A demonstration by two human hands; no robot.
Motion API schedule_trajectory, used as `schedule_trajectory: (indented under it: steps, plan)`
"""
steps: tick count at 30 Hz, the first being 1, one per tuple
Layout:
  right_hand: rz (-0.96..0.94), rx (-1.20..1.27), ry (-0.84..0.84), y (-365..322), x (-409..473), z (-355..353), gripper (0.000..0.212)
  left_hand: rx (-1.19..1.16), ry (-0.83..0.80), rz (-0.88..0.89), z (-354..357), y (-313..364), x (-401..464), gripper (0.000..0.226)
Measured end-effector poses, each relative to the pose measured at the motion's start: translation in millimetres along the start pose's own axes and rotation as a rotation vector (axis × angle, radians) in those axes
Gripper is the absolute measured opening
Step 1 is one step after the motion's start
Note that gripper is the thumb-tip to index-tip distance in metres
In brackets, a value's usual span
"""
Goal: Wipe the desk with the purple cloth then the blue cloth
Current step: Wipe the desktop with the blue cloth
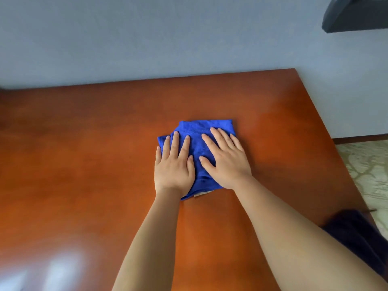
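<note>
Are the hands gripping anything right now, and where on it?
No grip: both the left hand and right hand lie flat with straight fingers, pressing on top of the folded blue cloth on the desk.

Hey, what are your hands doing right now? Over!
Left hand and right hand flat, pressing blue cloth. Cloth folded on desk. Dark bundle at desk's right edge, colour unclear. Nothing in the way.
</note>
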State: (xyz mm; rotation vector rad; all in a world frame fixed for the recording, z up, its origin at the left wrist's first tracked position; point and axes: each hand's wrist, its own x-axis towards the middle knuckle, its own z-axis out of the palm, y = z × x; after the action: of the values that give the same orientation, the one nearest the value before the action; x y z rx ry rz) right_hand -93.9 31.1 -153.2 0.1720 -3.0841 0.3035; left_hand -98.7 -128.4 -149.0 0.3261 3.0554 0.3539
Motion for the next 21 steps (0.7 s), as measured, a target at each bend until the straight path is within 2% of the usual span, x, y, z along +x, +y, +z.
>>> schedule_trajectory:
  steps: [8,13,18,21]
  plan:
    - [-0.02,-0.026,0.014,29,122,-1,0.074,0.022,0.051,0.011,-4,-11,123,0.073]
    - [-0.008,-0.037,0.022,51,188,-5,0.078,0.019,0.05,0.0,-4,-9,193,0.055]
    - [0.033,-0.035,0.02,60,214,-4,0.079,0.032,0.038,0.026,-3,-9,230,0.055]
    - [0.056,-0.042,0.016,61,211,-4,0.072,0.048,0.032,0.045,-4,-7,233,0.055]
